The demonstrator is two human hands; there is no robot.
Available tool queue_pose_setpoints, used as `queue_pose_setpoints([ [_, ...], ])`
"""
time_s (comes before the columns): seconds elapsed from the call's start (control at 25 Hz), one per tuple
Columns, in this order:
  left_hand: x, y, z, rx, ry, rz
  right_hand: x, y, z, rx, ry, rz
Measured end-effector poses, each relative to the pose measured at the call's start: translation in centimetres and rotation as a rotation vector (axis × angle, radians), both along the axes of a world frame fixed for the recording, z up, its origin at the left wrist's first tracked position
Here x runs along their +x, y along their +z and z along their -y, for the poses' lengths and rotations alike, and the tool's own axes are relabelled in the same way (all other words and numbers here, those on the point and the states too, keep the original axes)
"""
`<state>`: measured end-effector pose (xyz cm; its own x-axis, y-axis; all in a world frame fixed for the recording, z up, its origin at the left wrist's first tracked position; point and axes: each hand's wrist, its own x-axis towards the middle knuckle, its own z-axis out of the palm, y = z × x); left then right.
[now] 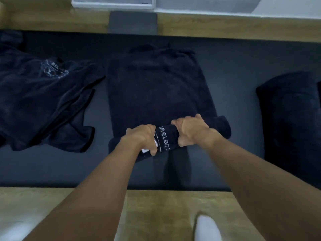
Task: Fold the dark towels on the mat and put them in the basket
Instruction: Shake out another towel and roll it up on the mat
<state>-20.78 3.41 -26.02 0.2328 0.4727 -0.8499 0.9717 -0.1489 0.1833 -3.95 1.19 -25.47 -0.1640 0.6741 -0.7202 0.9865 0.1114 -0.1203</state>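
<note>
We look down on a dark mat (52, 171) laid across a wooden floor (156, 211), with three dark towels on it. The middle towel (156, 87) lies flat and lengthwise in the centre of the mat, running away from us, and its near end is wound into a thick roll (222, 127) that lies crosswise and slightly tilted, the right end farther from us. Both hands are on that roll. The left hand (142, 138) curls over its left part, fingers wrapped round the cloth and thumb tucked beneath, and a small white label (145, 150) shows just under it. The right hand (191, 131) grips the roll to the right of the middle, fingers bent over the top and thumb pressed against the near side. Between the two hands we see white stitched lettering (164, 138) running along the roll. To the left, near the middle towel, a crumpled towel (40, 105) lies spread in loose folds, and a round white emblem (52, 70) shows on it. At the right edge of the mat, well apart from the hands, sits a dark bundle (288, 115) of the same cloth; we cannot tell how it is folded. Beyond the far edge of the mat a grey rectangular thing (132, 22) stands on the floor, and we cannot tell whether it is the basket. White furniture (112, 2) stands behind it. A white sock (206, 228) shows at the bottom, on the floor under the right forearm.
</note>
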Motion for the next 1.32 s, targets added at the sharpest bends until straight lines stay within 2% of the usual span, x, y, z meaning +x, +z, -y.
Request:
queue_pose_setpoints([
  [0.16,0.4,-0.9,4.9,0.762,-0.289,-0.139,0.1,0.7,-3.3,-0.226,-0.078,-0.091],
  [0.24,-0.2,-1.4,4.5,0.854,-0.342,-0.085,0.1,0.7,-4.1,-0.279,-0.106,-0.117],
  [0.36,-0.7,-1.3,0.8,0.638,-0.235,0.103,0.9,0.3,-3.3,-0.131,-0.051,-0.108],
  [0.52,-0.7,-0.8,-3.3,0.221,-0.026,0.255,1.5,-1.1,1.5,0.467,0.175,0.062],
  [0.6,-0.7,-0.6,-4.3,0.117,-0.005,0.268,1.2,-2.6,2.0,0.667,0.205,0.091],
  [0.64,-0.6,-0.5,-4.3,0.130,-0.013,0.248,1.2,-2.8,1.4,0.708,0.180,0.057],
  [0.68,-0.6,-0.7,-3.6,0.212,-0.025,0.223,1.1,-2.6,0.7,0.701,0.162,0.024],
  [0.72,-0.6,-1.0,-2.3,0.379,-0.075,0.165,1.1,-2.2,0.0,0.641,0.152,-0.017],
  [0.76,-0.8,-1.8,-0.7,0.641,-0.161,0.095,1.1,-1.7,-0.7,0.547,0.140,-0.063],
  [0.8,-1.0,-2.9,1.1,0.938,-0.276,0.039,1.1,-0.9,-1.6,0.404,0.097,-0.101],
  [0.88,-1.1,-3.8,3.0,1.250,-0.397,0.020,1.0,0.5,-3.5,0.088,-0.031,-0.155],
  [0.92,-1.2,-3.3,2.2,1.211,-0.404,0.028,0.9,0.9,-4.2,-0.018,-0.081,-0.152],
  [1.0,-1.1,-1.2,-0.6,0.894,-0.275,0.095,0.5,1.2,-4.5,-0.008,-0.124,-0.124],
  [1.04,-1.0,-0.7,-1.7,0.728,-0.212,0.121,0.5,0.9,-3.8,0.101,-0.098,-0.086],
  [1.16,-0.9,-0.2,-4.5,0.356,-0.057,0.194,0.8,-1.4,-0.1,0.607,0.059,0.088],
  [1.2,-0.8,0.0,-4.9,0.256,-0.013,0.208,0.8,-1.8,0.6,0.687,0.088,0.085],
  [1.28,-0.5,0.5,-5.0,0.177,-0.007,0.174,1.2,-1.1,-0.3,0.620,0.070,0.011],
  [1.32,-0.3,0.7,-4.4,0.242,-0.020,0.137,1.3,-0.5,-1.2,0.496,0.026,-0.051],
])
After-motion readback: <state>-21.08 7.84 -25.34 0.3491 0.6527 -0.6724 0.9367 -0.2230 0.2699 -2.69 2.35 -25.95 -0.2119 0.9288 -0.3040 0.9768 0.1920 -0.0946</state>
